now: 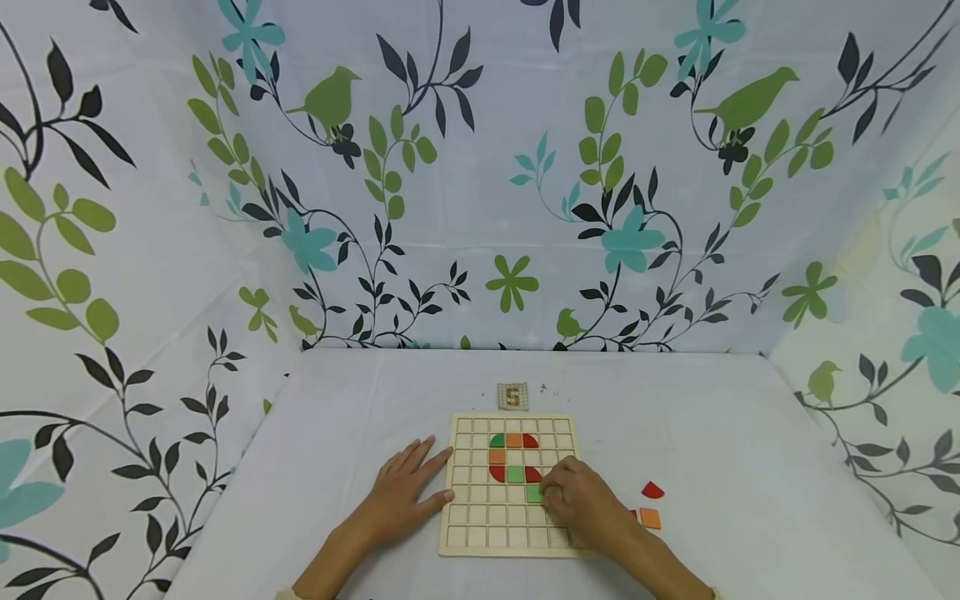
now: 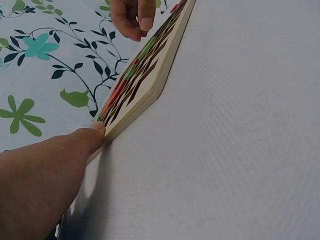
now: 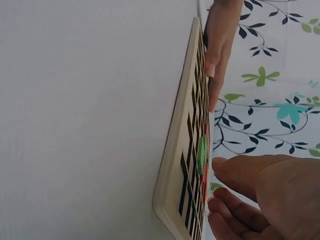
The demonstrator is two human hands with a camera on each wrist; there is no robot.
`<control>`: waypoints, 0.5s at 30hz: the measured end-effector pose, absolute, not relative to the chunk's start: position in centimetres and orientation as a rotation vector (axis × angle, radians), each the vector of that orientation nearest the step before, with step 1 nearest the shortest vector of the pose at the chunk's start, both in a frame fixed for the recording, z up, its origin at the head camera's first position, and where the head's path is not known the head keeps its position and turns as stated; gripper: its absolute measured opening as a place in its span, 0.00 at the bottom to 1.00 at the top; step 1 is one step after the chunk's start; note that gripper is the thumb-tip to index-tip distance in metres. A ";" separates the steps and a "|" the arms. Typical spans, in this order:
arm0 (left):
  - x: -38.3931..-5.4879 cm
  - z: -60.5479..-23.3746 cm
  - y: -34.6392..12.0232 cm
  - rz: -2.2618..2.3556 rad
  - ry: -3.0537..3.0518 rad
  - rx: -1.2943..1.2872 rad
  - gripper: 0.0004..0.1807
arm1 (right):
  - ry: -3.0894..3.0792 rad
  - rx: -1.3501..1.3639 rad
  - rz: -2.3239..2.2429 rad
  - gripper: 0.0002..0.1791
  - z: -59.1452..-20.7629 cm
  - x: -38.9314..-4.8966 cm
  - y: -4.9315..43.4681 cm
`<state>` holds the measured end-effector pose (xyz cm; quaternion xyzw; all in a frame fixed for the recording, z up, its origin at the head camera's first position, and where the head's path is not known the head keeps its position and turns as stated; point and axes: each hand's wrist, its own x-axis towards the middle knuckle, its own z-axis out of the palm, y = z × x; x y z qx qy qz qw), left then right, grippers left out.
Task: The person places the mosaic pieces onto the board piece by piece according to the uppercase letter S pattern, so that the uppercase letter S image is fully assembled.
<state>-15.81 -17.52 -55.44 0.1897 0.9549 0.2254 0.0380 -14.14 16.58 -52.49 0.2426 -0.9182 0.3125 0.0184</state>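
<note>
A wooden grid board (image 1: 468, 537) lies flat on the white table. On its squares, red quarter-round tiles (image 1: 530, 441), orange square tiles (image 1: 513, 439), light green square tiles (image 1: 515, 474) and a dark green rounded tile (image 1: 497, 441) form a curving line. My left hand (image 1: 401, 492) rests at the board's left edge, fingers spread and thumb touching the rim. Over the right side of the board is my right hand (image 1: 581, 504), fingertips beside the lowest light green tile (image 1: 534, 493). In the right wrist view its thumb and loosely bent fingers stand apart, with nothing visible between them.
Behind the board lies a small card (image 1: 513, 397) with a brown S-like figure on a grid. Right of the board are a loose red quarter-round tile (image 1: 652, 490), an orange square tile (image 1: 650, 518) and a red piece partly hidden by my right arm. Patterned cloth (image 1: 465, 208) surrounds the table.
</note>
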 end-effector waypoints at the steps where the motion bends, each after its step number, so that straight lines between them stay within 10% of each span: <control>1: -15.8 -55.4 -17.5 0.687 2.932 0.583 0.39 | -2.858 0.735 0.968 0.04 -52.4 -14.1 17.0; 15: -15.9 -55.6 -17.5 0.675 2.942 0.583 0.39 | -3.024 0.327 0.957 0.16 -50.0 -14.8 26.2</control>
